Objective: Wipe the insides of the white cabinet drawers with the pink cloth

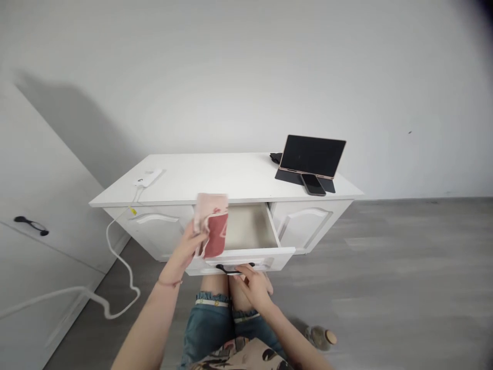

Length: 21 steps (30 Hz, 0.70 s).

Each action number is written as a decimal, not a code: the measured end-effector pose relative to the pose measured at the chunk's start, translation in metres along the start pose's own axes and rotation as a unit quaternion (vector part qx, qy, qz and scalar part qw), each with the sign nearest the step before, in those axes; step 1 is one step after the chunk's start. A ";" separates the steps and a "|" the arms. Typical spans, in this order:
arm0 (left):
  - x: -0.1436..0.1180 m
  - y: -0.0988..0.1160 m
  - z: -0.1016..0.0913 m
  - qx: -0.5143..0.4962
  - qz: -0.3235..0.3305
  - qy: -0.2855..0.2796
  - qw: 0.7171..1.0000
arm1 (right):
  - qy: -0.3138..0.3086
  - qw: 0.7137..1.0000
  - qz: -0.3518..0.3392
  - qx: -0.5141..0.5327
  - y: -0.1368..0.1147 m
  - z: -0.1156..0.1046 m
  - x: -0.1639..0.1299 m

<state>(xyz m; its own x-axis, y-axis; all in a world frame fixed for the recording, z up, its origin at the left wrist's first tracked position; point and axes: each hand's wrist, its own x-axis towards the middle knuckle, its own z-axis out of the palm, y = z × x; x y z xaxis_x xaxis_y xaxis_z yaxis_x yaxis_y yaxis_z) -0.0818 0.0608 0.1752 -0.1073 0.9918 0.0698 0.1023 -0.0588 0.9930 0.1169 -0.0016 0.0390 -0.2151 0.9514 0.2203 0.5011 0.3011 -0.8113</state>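
A folded pink and dark-red cloth (216, 231) is gripped in my left hand (189, 244), held up over the left part of the pulled-out drawer (250, 226). What I can see of the drawer's inside is bare and pale; the cloth hides its left side. My right hand (252, 288) is at the drawer front, its fingers closed around the right end of the black handle (231, 269). The drawer belongs to a white cabinet (208, 174) standing against the wall.
On the cabinet top a dark tablet-like screen (313, 155) stands at the right, a phone (313, 185) before it and a black item (276, 157) behind. A white power strip (149, 177) lies left, its cable (129, 267) hanging down. A glass jar (319, 337) is on the floor.
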 end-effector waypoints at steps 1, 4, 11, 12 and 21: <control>-0.020 -0.005 -0.008 -0.083 -0.045 0.042 0.995 | 0.005 1.000 -0.004 0.004 -0.003 -0.002 -0.003; -0.076 -0.027 -0.026 -0.239 -0.139 0.149 0.949 | 0.036 0.999 -0.016 0.025 -0.004 -0.004 -0.015; -0.141 -0.083 -0.037 -0.202 -0.227 0.240 0.922 | 0.217 0.974 -0.035 -0.059 0.012 -0.034 -0.036; -0.143 -0.088 -0.038 -0.167 -0.191 0.266 0.930 | 0.267 0.957 -0.046 -0.104 0.016 -0.045 -0.035; -0.115 -0.122 -0.017 0.188 0.089 0.392 0.896 | 0.224 0.943 -0.051 -0.240 0.048 -0.104 0.003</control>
<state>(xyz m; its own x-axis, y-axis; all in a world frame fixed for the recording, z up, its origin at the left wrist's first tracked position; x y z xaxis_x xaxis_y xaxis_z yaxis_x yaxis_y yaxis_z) -0.0982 -0.0483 0.0476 -0.7031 0.5768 0.4159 0.4972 -0.0194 0.8674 0.2279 0.0228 0.0569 0.0391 0.8148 0.5784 0.8421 0.2847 -0.4581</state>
